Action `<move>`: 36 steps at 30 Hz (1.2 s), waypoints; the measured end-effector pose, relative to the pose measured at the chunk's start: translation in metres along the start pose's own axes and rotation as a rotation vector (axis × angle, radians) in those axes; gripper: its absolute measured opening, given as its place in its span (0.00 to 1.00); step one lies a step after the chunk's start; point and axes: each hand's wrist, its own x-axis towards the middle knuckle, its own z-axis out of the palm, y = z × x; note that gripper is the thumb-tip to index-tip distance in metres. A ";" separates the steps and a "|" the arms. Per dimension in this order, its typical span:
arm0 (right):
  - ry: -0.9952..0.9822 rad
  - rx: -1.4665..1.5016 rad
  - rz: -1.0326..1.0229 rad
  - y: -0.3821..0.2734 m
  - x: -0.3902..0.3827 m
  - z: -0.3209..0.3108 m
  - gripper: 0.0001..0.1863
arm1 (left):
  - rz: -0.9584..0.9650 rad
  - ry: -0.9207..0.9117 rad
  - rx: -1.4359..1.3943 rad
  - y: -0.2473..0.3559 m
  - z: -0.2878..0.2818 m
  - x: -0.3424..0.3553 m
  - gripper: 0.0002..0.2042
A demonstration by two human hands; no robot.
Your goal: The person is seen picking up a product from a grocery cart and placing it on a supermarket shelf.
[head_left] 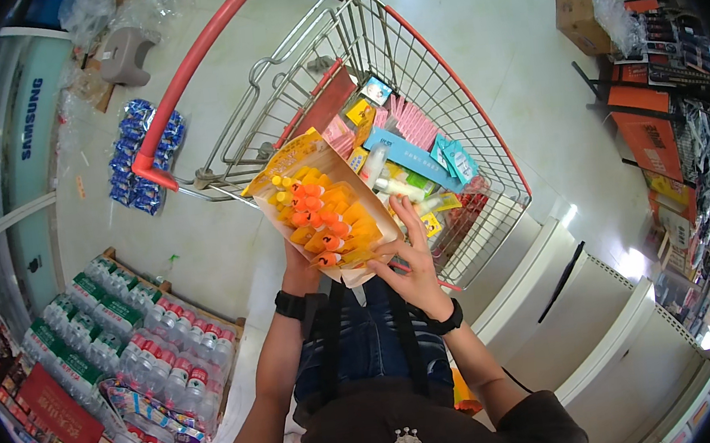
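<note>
In front of my body is an open cardboard display box (348, 170), tilted, with a raised yellow flap along its far side. Rows of yellow packets with orange, character-like tops (311, 217) fill it. My left hand (298, 269) supports the box from its near left side, its fingers hidden beneath. At the near right corner my right hand (413, 269) grips the box, thumb over the near edge and fingers stretched along the outer right side. Just beyond stands a wire shopping cart (465, 115) holding pink packs (414, 122), a long blue box (409, 157), teal pouches (455, 159) and pale bottles (399, 189).
The cart's red handle (183, 66) arches at upper left. Shrink-wrapped bottles (171, 362) stack on a pallet at lower left. Blue packs (141, 157) and a grey stool (128, 55) are on the floor. White metal shelving (590, 318) runs close at right; a cardboard carton (580, 20) sits farther off.
</note>
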 end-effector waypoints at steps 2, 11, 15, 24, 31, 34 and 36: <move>-0.004 -0.045 -0.004 -0.003 0.001 -0.006 0.10 | -0.065 -0.047 0.015 0.001 0.012 0.004 0.26; 0.355 0.242 0.212 0.039 0.021 -0.004 0.04 | 0.034 0.414 0.522 0.012 0.022 -0.041 0.24; 0.374 0.245 0.404 0.127 0.068 0.021 0.10 | 0.027 0.344 0.789 0.024 0.025 -0.066 0.20; 0.081 -0.683 0.388 0.239 0.160 0.085 0.20 | 0.078 0.295 1.563 0.027 -0.011 -0.126 0.20; 0.456 -0.253 0.253 0.229 0.146 0.080 0.13 | 0.235 0.149 1.052 0.020 0.059 -0.059 0.22; 0.300 0.351 0.524 0.187 0.128 0.037 0.08 | 0.259 0.278 0.596 0.018 0.078 -0.038 0.26; 0.343 0.771 0.557 0.150 0.108 0.017 0.08 | 0.194 -0.004 0.088 0.021 0.044 -0.028 0.25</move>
